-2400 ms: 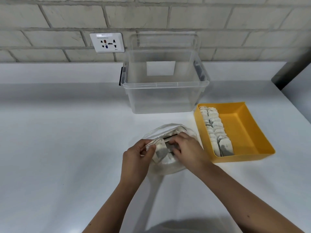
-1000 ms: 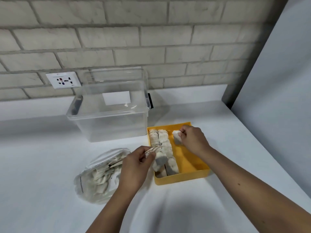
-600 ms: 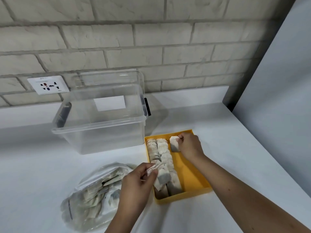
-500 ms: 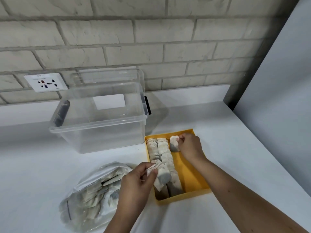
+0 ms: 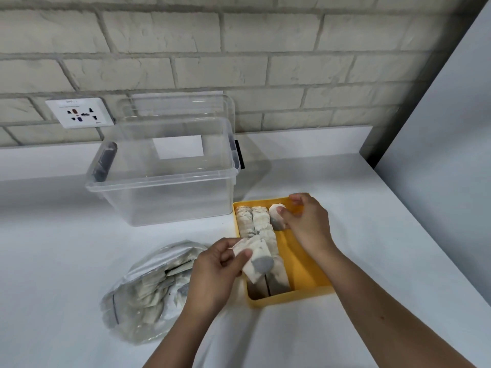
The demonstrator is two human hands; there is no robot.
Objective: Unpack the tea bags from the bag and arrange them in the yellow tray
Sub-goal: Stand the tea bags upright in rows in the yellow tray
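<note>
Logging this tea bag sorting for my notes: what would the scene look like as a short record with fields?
yellow tray: two rows of tea bags along its left side
left hand: pinches a bunch of tea bags over the near end
right hand: holds a single tea bag at the far end
plastic bag: left of tray, tea bags inside
clear bin: behind, open

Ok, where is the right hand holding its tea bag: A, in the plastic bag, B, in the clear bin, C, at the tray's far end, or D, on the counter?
C: the right hand pinches a tea bag at the far end of the tray.
</note>
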